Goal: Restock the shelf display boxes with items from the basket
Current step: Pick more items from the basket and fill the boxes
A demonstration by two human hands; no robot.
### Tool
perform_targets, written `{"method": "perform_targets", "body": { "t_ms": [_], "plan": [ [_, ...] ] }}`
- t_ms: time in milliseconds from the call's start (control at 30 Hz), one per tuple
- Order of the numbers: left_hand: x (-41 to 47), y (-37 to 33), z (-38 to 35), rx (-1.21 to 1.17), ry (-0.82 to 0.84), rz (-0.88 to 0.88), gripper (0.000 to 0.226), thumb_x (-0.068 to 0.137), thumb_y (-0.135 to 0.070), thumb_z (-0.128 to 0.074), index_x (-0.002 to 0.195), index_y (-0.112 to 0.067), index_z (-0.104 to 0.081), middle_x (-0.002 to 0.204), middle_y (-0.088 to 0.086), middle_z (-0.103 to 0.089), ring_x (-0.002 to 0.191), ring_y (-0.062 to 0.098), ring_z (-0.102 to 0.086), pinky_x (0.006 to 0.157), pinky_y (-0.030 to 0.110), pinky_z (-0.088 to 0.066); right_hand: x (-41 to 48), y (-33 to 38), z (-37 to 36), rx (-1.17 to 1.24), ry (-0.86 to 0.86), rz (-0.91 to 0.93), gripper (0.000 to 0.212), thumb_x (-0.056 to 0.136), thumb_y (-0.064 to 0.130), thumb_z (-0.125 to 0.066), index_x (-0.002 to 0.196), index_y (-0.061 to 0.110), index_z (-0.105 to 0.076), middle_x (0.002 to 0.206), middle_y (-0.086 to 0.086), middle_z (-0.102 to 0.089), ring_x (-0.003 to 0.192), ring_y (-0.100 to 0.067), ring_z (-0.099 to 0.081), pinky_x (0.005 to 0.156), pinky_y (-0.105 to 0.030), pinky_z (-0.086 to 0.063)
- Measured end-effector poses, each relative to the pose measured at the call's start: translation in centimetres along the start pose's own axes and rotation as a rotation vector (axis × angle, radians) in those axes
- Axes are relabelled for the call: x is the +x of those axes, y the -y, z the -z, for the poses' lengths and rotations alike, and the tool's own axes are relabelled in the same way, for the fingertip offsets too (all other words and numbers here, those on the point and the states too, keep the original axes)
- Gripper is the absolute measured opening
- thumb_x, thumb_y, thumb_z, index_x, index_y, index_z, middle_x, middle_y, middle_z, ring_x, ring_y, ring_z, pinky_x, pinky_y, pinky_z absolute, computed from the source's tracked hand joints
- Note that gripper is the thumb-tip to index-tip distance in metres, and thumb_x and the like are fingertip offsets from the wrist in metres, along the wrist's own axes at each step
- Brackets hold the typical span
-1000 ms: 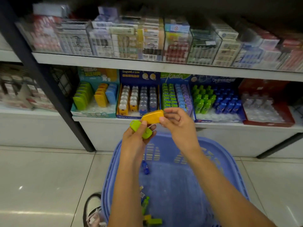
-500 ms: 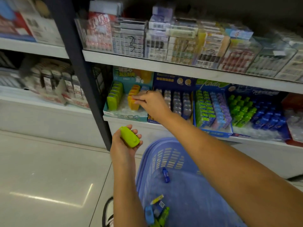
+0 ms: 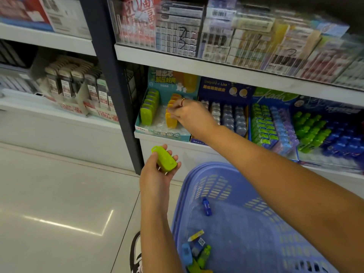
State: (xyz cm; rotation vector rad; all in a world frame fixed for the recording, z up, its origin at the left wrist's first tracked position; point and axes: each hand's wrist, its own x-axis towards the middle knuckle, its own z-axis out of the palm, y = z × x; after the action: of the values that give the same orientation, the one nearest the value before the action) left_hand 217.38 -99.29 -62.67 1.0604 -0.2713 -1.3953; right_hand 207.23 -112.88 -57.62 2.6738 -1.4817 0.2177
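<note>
Change since one second earlier: my right hand (image 3: 192, 115), then over the basket (image 3: 216, 168) with the orange case (image 3: 171, 120), had reached to the far left into the teal display box (image 3: 163, 134) and stayed there through the last half second. My left hand (image 3: 155, 174) had separated from it.

Item 1. Orange case. It stood upright at the near end of the orange row in the teal display box. Its long axis was vertical and its broad face looked toward me. My right fingertips were curled on its top edge, pinching it. I noted a ring (image 3: 182, 101) on one finger.

Item 2. Green case (image 3: 164, 159). It lay across my left palm, below the shelf edge and left of the basket, gripped by curled fingers. Its long axis ran from far left to near right, and its loop end pointed far left.

Item 3. Green row (image 3: 149, 109). These cases stood upright at the left of the same box.

Item 4. Writing. The teal box carried Chinese characters on its header and front lip. The navy box (image 3: 224, 89) to its right read "et Lisa". The green header (image 3: 273, 97) further right read "Kada" in script.

Item 5. Basket contents. A blue piece (image 3: 206, 206) lay alone, with a small mixed pile (image 3: 197, 251) at the near edge.
</note>
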Motion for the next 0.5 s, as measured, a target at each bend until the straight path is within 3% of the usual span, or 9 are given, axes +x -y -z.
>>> {"method": "perform_targets", "body": {
  "t_ms": [200,267,433,500],
  "plan": [
    [0.2,-0.3,0.3,-0.016,0.029,-0.009,0.029,0.100,-0.028,-0.040,0.105,-0.013,-0.065,0.097,0.005,-0.066,0.089,0.019,-0.066,0.070,0.029,-0.055,-0.3,-0.3,1.3,0.153,-0.018,-0.069,0.030,0.095,0.021,-0.051,0.119,0.009,-0.065,0.120,-0.016,-0.060,0.113,-0.030,-0.054,0.097,-0.034,-0.040],
    [0.3,-0.2,0.4,-0.013,0.043,-0.014,0.029,0.100,-0.028,-0.041,0.106,-0.014,-0.065,0.098,0.005,-0.067,0.088,0.018,-0.067,0.069,0.028,-0.056,-0.3,-0.5,1.3,0.137,-0.021,-0.055,0.029,0.095,0.018,-0.050,0.118,0.006,-0.066,0.119,-0.016,-0.061,0.111,-0.028,-0.054,0.096,-0.032,-0.039],
    [0.0,0.2,0.1,0.035,0.057,-0.054,0.025,0.099,-0.028,-0.046,0.107,-0.016,-0.066,0.101,0.004,-0.069,0.094,0.017,-0.069,0.075,0.031,-0.058,0.6,-0.1,1.2,0.171,0.069,-0.024,0.029,0.098,0.011,-0.043,0.119,0.002,-0.062,0.121,-0.016,-0.058,0.114,-0.026,-0.052,0.082,-0.012,-0.034],
    [-0.1,0.2,0.0,0.031,0.067,-0.068,0.025,0.099,-0.029,-0.046,0.106,-0.016,-0.067,0.100,0.003,-0.070,0.097,0.018,-0.069,0.078,0.032,-0.057,0.2,-0.1,1.1,0.152,0.005,0.015,0.027,0.097,0.013,-0.046,0.116,0.004,-0.064,0.122,-0.015,-0.059,0.115,-0.027,-0.051,0.085,-0.015,-0.033]
  ]
}}
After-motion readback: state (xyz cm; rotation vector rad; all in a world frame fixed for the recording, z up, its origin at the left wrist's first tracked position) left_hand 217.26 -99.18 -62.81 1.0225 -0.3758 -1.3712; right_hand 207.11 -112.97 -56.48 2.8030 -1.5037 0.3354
